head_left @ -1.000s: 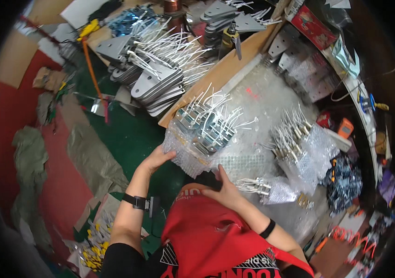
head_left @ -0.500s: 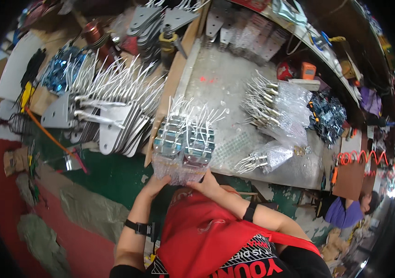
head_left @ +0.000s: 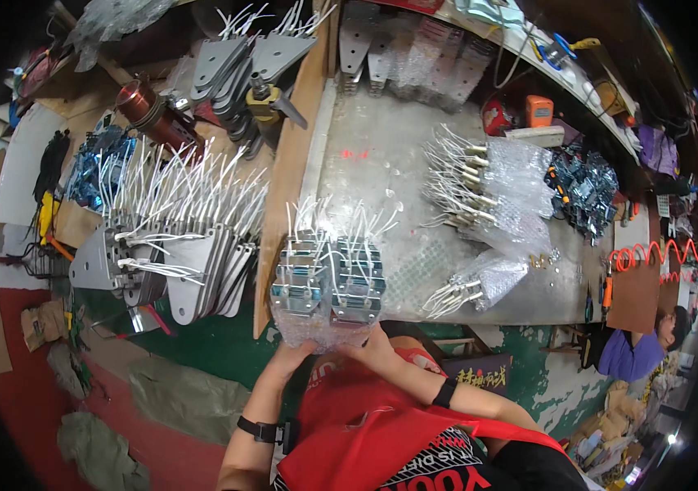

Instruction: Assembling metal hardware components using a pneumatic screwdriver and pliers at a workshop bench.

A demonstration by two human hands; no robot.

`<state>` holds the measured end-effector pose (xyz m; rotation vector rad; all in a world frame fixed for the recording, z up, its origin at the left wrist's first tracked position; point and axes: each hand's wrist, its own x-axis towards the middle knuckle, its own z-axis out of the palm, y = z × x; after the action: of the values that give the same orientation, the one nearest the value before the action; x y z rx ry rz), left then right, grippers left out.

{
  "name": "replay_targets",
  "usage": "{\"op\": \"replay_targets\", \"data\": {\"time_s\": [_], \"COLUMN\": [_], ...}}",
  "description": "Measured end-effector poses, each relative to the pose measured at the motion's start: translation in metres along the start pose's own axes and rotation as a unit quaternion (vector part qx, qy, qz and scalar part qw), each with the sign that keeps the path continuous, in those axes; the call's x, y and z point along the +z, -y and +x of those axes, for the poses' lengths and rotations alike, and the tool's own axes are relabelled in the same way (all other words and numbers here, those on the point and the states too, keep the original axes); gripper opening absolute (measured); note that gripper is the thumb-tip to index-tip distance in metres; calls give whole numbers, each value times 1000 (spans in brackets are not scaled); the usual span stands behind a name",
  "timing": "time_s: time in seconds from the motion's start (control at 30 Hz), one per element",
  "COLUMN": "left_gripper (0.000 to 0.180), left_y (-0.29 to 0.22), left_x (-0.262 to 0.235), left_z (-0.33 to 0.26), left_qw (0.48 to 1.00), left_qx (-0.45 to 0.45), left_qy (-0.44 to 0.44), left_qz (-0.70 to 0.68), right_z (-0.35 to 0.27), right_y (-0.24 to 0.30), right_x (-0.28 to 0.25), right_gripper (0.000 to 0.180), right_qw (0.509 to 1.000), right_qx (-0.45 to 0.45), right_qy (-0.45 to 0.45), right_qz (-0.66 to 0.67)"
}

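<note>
A bubble-wrapped bundle of wired metal parts (head_left: pixel 328 282) is between my two hands at the near left edge of the workbench. It has two side-by-side rows of shiny blue-green pieces, with white wires sticking out of the far end. Clear bubble wrap (head_left: pixel 324 331) covers its near end. My left hand (head_left: pixel 290 355) grips that wrapped end from the left. On the opposite side my right hand (head_left: pixel 372 347) closes on it, fingers partly hidden by the wrap. Both hands are close to my red apron.
Grey triangular plates with white wires (head_left: pixel 189 274) are stacked to the left, past a wooden divider (head_left: pixel 291 155). Bubble-wrapped wired parts (head_left: pixel 504 188) lie on the metal benchtop (head_left: pixel 381 147). Dark blue shiny pieces (head_left: pixel 590 196) are heaped farther right. At far right sits another person in purple (head_left: pixel 628 353).
The bundle appears lower in the picture, with its far end tilted up more. My hands have come nearer each other at its wrapped end. The whole view has shifted slightly.
</note>
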<state>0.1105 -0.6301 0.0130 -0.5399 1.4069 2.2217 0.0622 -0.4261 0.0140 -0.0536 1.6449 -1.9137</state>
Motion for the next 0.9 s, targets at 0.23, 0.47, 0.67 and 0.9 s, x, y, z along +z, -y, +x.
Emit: {"op": "replay_targets", "data": {"time_s": [0.23, 0.47, 0.67, 0.9], "left_gripper": [67, 53, 52, 47], "left_y": [5, 12, 9, -25], "left_x": [0, -6, 4, 27], "left_z": [2, 3, 10, 50], "left_qw": [999, 998, 996, 996], "left_qx": [28, -55, 10, 78], "left_qy": [22, -2, -38, -46], "left_qz": [-32, 25, 86, 21], "right_z": [-4, -2, 6, 41], "right_y": [-16, 6, 23, 38], "right_x": [-2, -1, -5, -27], "right_gripper": [92, 84, 88, 50], "right_qw": [998, 999, 998, 999], "right_qx": [24, 36, 54, 31], "right_qy": [-25, -15, -30, -25], "right_qz": [-57, -21, -16, -35]}}
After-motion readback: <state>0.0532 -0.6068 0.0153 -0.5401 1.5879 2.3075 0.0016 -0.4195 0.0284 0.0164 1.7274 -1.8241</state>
